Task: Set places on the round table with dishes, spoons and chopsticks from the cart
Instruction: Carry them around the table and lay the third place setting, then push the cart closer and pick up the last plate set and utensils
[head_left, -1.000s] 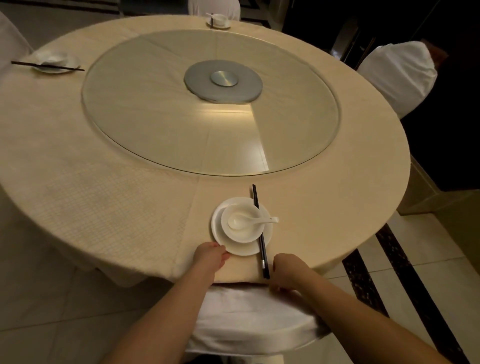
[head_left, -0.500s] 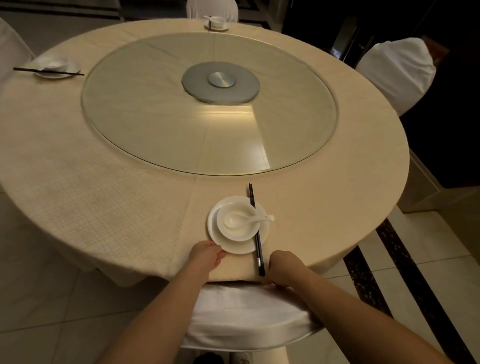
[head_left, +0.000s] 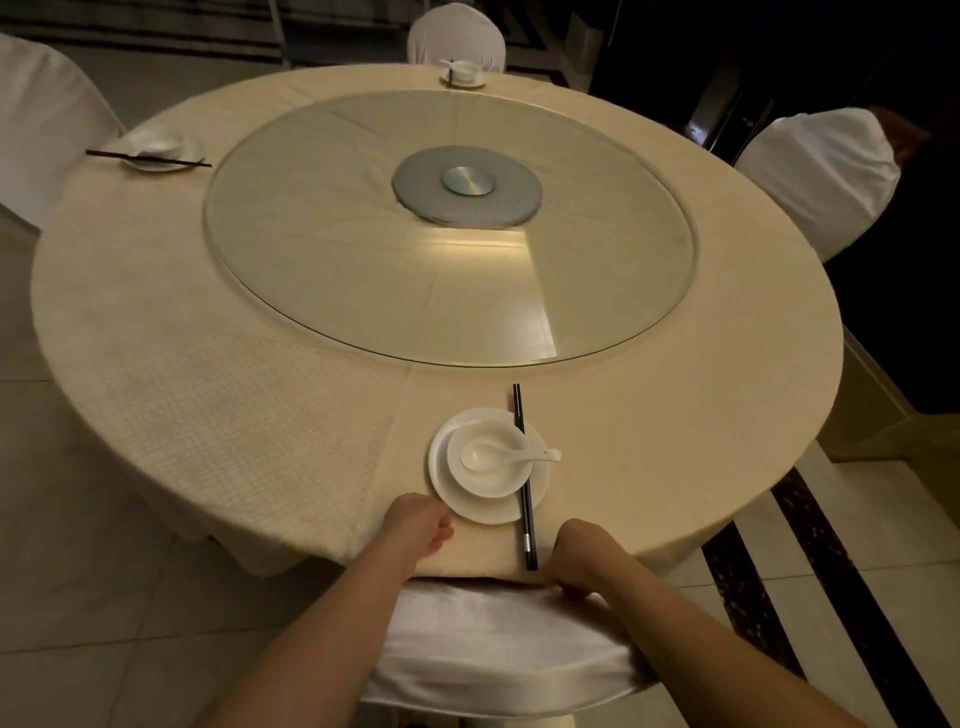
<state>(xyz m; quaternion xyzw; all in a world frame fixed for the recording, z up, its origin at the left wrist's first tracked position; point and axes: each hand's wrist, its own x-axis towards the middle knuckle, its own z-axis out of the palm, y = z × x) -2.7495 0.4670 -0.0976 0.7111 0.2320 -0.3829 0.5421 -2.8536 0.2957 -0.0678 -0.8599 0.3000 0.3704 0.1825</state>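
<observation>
White round plate (head_left: 485, 506) with a white bowl (head_left: 488, 460) stacked on it and a white ceramic spoon (head_left: 506, 456) laid in the bowl is seen at the near edge of the round table covered in a cream cloth (head_left: 208, 405). A pair of black chopsticks (head_left: 523, 478) is laid across the plate's right rim, its near end almost at the table edge.

The left hand (head_left: 415, 527) is placed at the plate's near-left rim with fingers curled; whether the rim is actually pinched cannot be told. The right hand (head_left: 582, 553) is curled at the table edge just beside the near end of the chopsticks, and what it holds, if anything, cannot be told.

The step in hand is judged to be the final straightening of this place. Two other settings are seen, one at the far left (head_left: 156, 150) and one at the far side (head_left: 462, 73). The place before the white-covered chair at the right (head_left: 821, 176) is unset, so a return to the cart for another set is probably called for next; the cart is not in view.
</observation>
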